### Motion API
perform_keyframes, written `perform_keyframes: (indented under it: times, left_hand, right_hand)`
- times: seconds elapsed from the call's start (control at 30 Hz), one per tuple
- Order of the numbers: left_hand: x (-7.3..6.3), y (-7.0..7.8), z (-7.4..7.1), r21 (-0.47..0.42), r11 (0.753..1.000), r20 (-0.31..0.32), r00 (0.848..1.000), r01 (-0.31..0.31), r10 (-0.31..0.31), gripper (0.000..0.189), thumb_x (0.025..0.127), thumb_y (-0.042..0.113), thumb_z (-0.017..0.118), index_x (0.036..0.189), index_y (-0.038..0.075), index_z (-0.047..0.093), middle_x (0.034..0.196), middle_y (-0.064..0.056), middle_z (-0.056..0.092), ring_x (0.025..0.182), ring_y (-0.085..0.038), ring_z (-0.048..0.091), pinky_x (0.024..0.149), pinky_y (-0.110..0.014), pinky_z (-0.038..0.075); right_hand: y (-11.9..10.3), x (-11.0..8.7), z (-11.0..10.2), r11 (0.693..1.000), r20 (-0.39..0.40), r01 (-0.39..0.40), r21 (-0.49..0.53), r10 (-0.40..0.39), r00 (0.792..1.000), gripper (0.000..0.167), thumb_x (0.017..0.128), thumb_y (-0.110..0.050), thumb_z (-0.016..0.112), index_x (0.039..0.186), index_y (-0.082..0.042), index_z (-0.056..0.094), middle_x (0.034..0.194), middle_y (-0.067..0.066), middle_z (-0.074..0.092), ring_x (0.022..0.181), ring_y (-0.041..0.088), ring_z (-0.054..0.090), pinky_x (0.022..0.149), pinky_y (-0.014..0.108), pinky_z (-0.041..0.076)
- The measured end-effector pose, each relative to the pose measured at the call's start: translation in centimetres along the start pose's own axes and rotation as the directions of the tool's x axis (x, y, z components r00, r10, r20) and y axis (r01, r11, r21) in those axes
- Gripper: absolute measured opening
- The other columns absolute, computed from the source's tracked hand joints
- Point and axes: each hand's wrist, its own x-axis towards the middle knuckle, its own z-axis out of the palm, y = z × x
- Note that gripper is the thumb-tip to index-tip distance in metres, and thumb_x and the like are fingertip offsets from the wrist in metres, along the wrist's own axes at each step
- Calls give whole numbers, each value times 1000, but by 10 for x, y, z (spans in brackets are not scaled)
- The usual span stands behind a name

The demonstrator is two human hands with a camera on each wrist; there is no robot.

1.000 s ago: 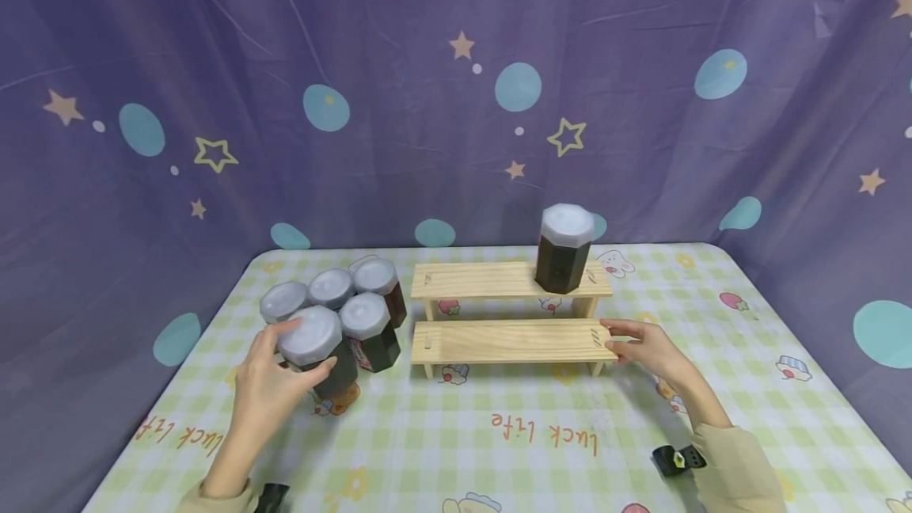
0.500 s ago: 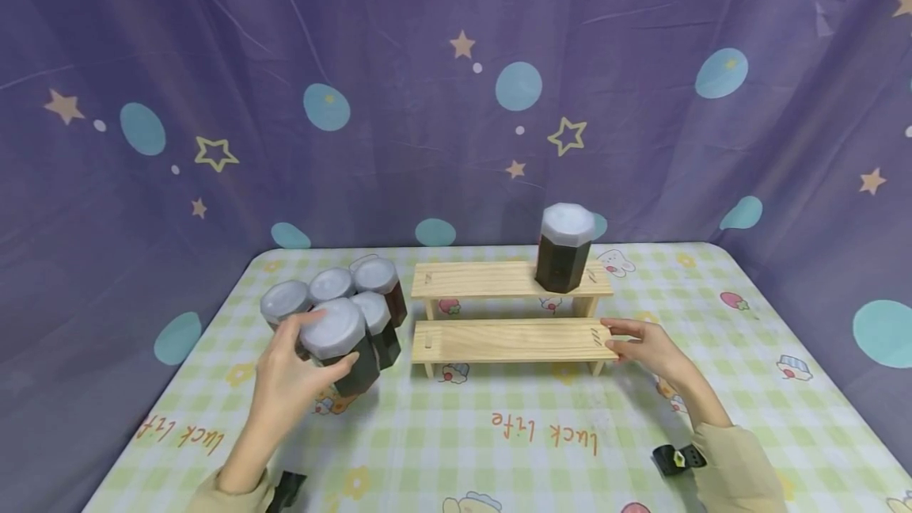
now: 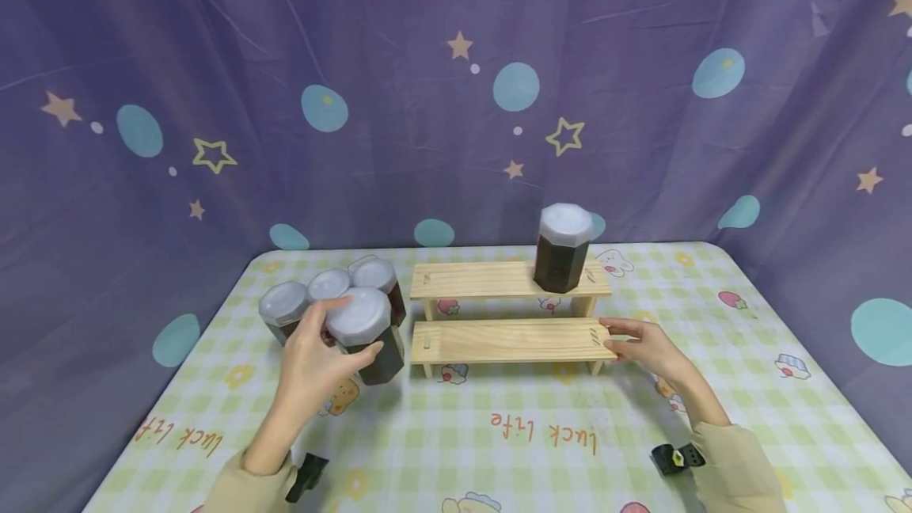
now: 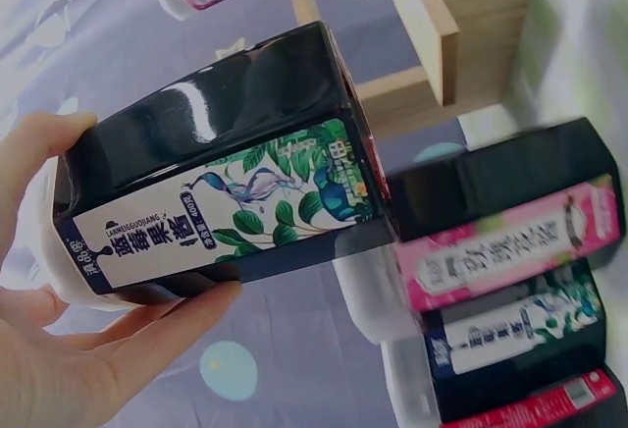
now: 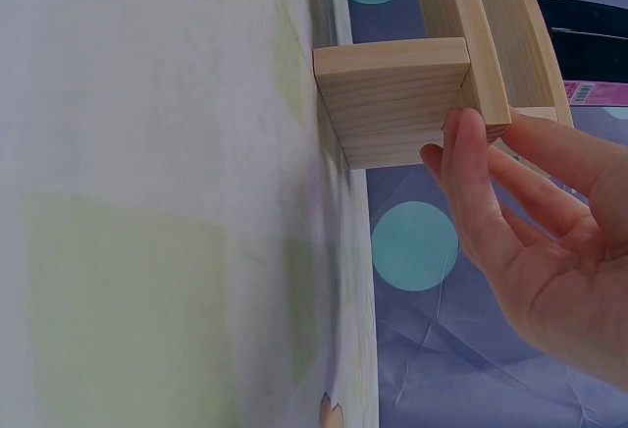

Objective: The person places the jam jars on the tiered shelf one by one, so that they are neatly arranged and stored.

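Note:
My left hand (image 3: 313, 366) grips a dark faceted jar (image 3: 381, 359) around its white lid, thumb on one side and fingers on the other. In the left wrist view, this jar (image 4: 235, 183) has a white label with green leaves and lies across the view above other jars. My right hand (image 3: 650, 348) pinches the right end of the lower board of a two-step wooden shelf (image 3: 499, 341). The right wrist view shows thumb and fingertips at that board's end (image 5: 483, 84). Another white-lidded jar (image 3: 560, 260) stands on the upper step, at its right.
More white-lidded jars (image 3: 285, 303) stand in a cluster left of the shelf, partly hidden by the held jar. One of them has a pink label (image 4: 510, 241). A checkered cloth (image 3: 456, 457) covers the table, and a purple curtain (image 3: 399, 101) hangs behind.
My left hand has carried the jar rightward and slightly back, close to the shelf's left end, now covering a jar that was visible before. The right hand has stayed on the shelf.

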Motion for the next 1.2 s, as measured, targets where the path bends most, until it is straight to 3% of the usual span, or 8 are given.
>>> perform_keyframes:
  times: [0.4, 1.0, 1.2]
  left_hand:
    - [19, 20, 12, -64, 998, 66, 998, 2, 2, 64, 62, 23, 79, 117, 8, 49, 115, -13, 51, 90, -25, 53, 68, -36, 46]
    - [49, 46, 35, -168, 979, 84, 988, -117, 132, 63, 63, 23, 79, 116, 7, 49, 112, -15, 50, 87, -24, 52, 65, -34, 46]
    - [60, 57, 44, -190, 975, 99, 986, -116, 137, 61, 62, 23, 79, 115, 9, 50, 105, -13, 52, 88, -25, 53, 68, -36, 47]
  right_hand:
    - [0, 0, 1, 1000, -5, -19, 16, 19, 1000, 49, 86, -16, 57, 128, 5, 42, 125, 31, 41, 81, 20, 61, 67, 37, 51]
    - [-2, -1, 1, 1000, -2, -13, 10, 13, 1000, 49, 86, -16, 57, 128, 6, 42, 125, 31, 41, 80, 20, 61, 67, 37, 51]
    - [-2, -1, 1, 1000, -3, -12, 5, 12, 1000, 50, 86, -16, 57, 128, 6, 41, 124, 31, 41, 82, 21, 61, 67, 37, 51]
